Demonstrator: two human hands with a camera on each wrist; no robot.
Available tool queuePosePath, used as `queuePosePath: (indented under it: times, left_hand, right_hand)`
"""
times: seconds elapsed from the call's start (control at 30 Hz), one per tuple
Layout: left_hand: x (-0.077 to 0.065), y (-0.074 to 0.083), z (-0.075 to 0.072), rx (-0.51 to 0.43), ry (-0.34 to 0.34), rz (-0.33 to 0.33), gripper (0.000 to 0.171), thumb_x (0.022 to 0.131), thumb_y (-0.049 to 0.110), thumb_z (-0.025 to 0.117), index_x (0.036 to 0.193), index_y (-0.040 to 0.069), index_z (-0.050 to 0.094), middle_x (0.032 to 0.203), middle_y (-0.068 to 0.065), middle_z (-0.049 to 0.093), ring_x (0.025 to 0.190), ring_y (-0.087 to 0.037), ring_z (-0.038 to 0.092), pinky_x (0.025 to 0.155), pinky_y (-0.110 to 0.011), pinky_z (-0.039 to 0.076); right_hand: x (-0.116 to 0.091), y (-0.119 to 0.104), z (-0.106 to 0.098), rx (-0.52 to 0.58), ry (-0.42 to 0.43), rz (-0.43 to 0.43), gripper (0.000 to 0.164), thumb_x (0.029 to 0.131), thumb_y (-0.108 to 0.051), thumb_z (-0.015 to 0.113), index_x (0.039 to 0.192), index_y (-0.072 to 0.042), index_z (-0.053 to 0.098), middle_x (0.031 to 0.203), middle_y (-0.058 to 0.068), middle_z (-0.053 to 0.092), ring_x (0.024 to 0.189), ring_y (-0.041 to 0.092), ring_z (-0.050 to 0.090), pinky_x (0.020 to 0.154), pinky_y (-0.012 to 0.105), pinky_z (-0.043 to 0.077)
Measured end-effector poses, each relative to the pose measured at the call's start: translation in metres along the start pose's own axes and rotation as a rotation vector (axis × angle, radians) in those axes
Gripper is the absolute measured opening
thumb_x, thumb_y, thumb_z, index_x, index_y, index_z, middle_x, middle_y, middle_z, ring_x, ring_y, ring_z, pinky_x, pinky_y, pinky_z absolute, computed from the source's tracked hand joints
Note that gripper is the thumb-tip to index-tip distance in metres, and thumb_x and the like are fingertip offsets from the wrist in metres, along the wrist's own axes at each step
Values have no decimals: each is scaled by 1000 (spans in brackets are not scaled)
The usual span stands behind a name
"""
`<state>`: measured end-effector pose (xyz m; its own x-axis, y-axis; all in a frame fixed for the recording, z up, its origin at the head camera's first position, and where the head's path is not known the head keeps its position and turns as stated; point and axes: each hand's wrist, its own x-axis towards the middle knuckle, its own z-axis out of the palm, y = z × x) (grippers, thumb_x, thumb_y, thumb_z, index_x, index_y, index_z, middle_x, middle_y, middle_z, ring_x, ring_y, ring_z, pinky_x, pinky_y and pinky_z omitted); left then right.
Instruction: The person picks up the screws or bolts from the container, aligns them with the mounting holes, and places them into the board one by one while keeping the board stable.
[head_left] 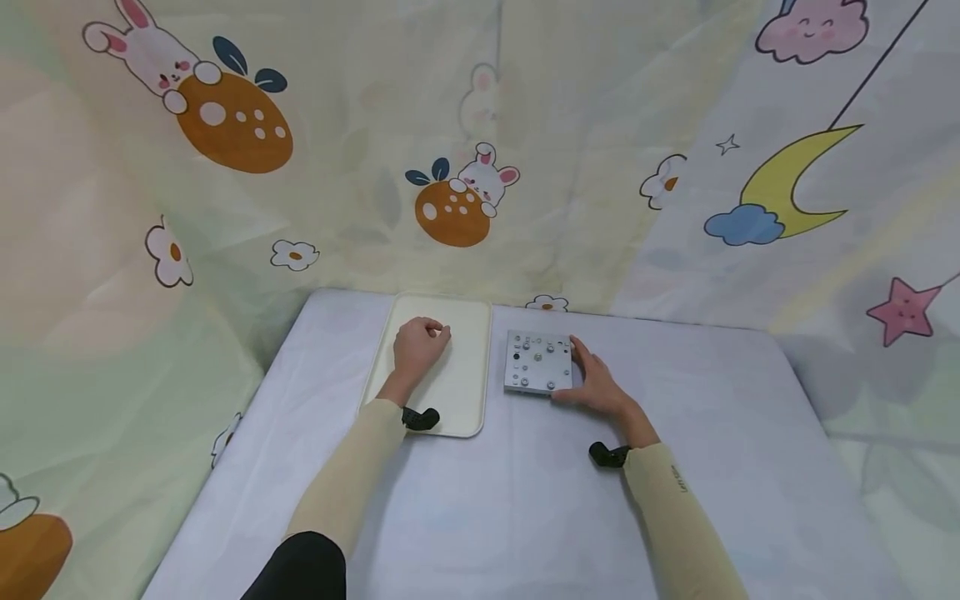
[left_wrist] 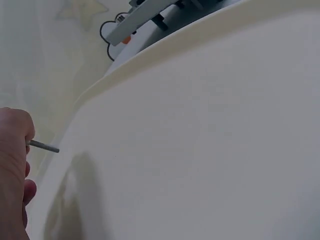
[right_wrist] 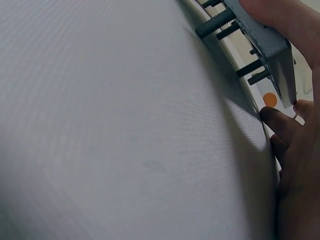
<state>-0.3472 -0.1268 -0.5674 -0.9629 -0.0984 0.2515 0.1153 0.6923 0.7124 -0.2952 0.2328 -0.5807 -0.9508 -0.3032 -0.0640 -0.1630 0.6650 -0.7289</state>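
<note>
My left hand [head_left: 418, 352] is over the cream tray [head_left: 461, 400]. In the left wrist view its fingers pinch a thin grey metal pin [left_wrist: 45, 147], whose far end points out over the tray; the pinched end is hidden. To the right of the tray is a square grey metal plate [head_left: 537, 375] with several screws and holes on its top. The right hand [head_left: 600, 388] grips this plate by its right side, thumb at the near corner and fingers at the far one. Threaded bolt ends [right_wrist: 216, 23] stick out of the plate's underside in the right wrist view.
A white cloth [head_left: 510, 508] covers the table. Printed fabric [head_left: 585, 150] with cartoon rabbits, a moon and flowers hangs behind and at the sides. Black camera mounts [head_left: 422, 418] sit on both wrists. A dark rounded shape [head_left: 303, 567] overlaps the left sleeve.
</note>
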Motion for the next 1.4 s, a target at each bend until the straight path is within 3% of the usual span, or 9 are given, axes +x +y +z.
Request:
queuePosePath:
  times: [0.23, 0.57, 0.8, 1.1, 1.23, 1.4]
  left_hand:
    - [-6, 17, -8, 53, -16, 71, 20, 83, 33, 69, 81, 14, 74, 71, 4, 62, 62, -14, 57, 55, -34, 46]
    - [-5, 45, -6, 127, -113, 109, 17, 82, 33, 68, 78, 17, 74, 68, 8, 64, 56, -9, 57, 49, -31, 46]
    - [-2, 75, -4, 123, -169, 119, 17, 81, 33, 68, 79, 18, 75, 66, 10, 63, 56, -9, 57, 51, -30, 46]
    - [-3, 112, 10, 104, -236, 150, 17, 82, 33, 69, 79, 18, 75, 67, 11, 63, 53, -10, 54, 46, -28, 43]
    - [-5, 126, 21, 101, -299, 137, 19, 84, 35, 68, 80, 18, 75, 66, 10, 63, 53, -10, 54, 45, -27, 42]
    - [-6, 141, 31, 104, -330, 126, 19, 85, 36, 68, 79, 19, 73, 63, 11, 61, 54, -10, 54, 46, -27, 42]
  right_hand:
    - [2, 4, 0, -5, 4, 4, 124, 69, -53, 82, 157, -16, 3, 154, 20, 29, 143, 36, 17, 114, 52, 1]
    - [1, 6, 0, -4, 1, -2, 125, 69, -51, 83, 157, -15, 3, 154, 18, 30, 144, 35, 18, 114, 51, 2]
    - [1, 6, 0, 1, 0, 3, 125, 68, -53, 83, 157, -15, 5, 153, 18, 31, 143, 36, 18, 113, 53, 3]
    - [0, 4, 0, -4, 3, -10, 125, 68, -53, 84, 156, -13, 5, 152, 19, 33, 142, 36, 20, 113, 53, 4]
    - [-3, 3, -1, -6, -6, 3, 125, 68, -53, 83, 156, -12, 5, 152, 20, 32, 142, 37, 19, 113, 54, 3]
    - [-2, 2, -2, -24, -3, -4, 122, 70, -54, 81, 156, -12, 5, 152, 20, 32, 142, 38, 19, 112, 56, 4]
